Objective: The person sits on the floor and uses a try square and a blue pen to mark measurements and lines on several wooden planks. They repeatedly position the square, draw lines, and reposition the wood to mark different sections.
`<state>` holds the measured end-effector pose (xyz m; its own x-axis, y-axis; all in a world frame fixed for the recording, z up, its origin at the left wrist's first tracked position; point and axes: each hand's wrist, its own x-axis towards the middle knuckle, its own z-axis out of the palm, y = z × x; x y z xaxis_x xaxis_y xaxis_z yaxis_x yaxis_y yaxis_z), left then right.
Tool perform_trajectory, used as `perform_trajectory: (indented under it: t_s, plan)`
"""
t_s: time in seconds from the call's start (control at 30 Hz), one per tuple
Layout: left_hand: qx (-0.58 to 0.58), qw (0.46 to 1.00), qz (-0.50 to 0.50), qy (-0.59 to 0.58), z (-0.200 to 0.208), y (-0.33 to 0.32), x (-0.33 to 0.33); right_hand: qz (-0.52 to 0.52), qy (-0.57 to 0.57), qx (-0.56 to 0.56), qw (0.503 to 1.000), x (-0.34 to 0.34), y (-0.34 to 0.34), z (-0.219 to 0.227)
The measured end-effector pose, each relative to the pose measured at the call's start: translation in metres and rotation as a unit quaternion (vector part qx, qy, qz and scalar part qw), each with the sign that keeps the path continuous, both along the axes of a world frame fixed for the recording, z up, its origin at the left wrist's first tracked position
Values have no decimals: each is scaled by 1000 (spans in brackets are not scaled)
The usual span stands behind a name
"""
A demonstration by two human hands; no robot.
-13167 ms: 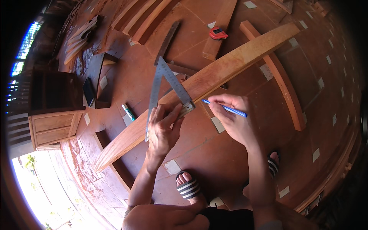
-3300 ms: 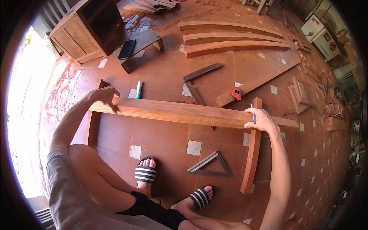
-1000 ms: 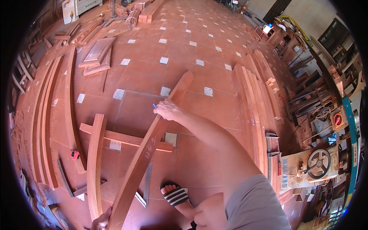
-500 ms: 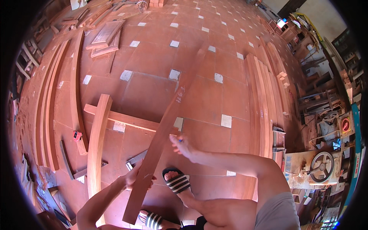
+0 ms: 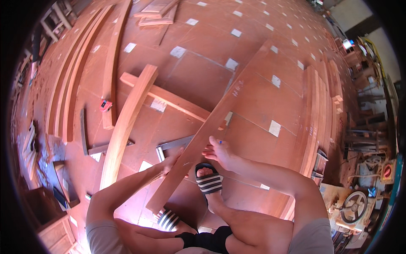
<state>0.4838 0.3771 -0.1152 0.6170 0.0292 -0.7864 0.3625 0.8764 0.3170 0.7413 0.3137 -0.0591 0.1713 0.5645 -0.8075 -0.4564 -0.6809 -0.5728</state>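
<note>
A long reddish-brown plank (image 5: 203,131) slants across the middle, its near end by my feet, with marks written on its face. My left hand (image 5: 171,164) grips its left edge near the close end, some fingers hidden under it. On the other side of the plank is my right hand (image 5: 220,153), fingers partly extended beside the edge. A small blue-tipped thing (image 5: 220,142) shows at its thumb; its kind is unclear. Left of the plank lie a thick wooden beam (image 5: 131,110) and a crosspiece (image 5: 177,103) under it. A metal square (image 5: 173,144) lies near my left hand.
A red tape measure (image 5: 105,105) sits on a beam at the left. A second, dark square (image 5: 84,131) lies near it. Long timbers (image 5: 78,80) line the left, and more boards (image 5: 315,114) the right. A machine with a handwheel (image 5: 354,207) stands at lower right.
My view has shifted, so the floor and timbers sit further right and higher. The plank stays in my left hand; my right hand remains close to its right edge.
</note>
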Motion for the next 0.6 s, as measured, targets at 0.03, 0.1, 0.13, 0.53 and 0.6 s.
perform_trajectory:
  t_s: [0.03,0.1,0.13,0.53,0.6]
  plan:
    - [33,999,-1,-6,-4,0,-1,30,-44,-2,999,1,1,0]
    - [77,996,-13,34,-11,-2,-6,100,-128,-3,987,8,-2,3]
    - [124,989,-10,86,-12,-2,-12,148,-219,47,963,14,1,7]
    - [274,938,-12,213,25,11,-158,654,-347,529,414,-131,-5,63]
    - [273,938,15,215,22,-1,-177,678,-342,560,333,-156,-16,52]
